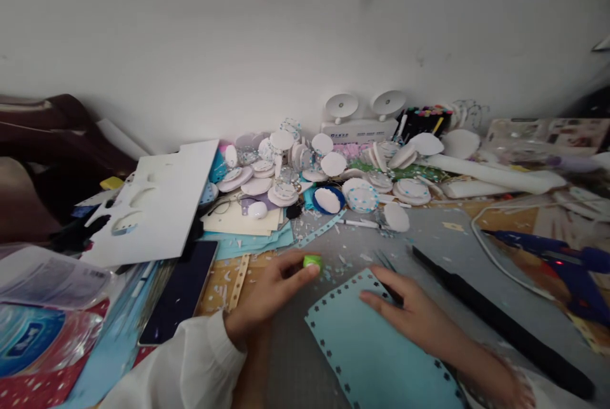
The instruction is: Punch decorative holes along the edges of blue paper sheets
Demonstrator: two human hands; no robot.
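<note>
We can read no wording for certain. Small print on the white box, beyond the left fingers: too soft for us. Logo on the red-and-blue plastic pack, left of those fingers: blurred. Grey print on a pale wrapper, also left: illegible.

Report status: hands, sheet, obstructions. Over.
Left hand pinching small green object. Right hand on blue sheet, flower-shaped holes along its edges. Paper scraps litter grey mat beyond sheet.
</note>
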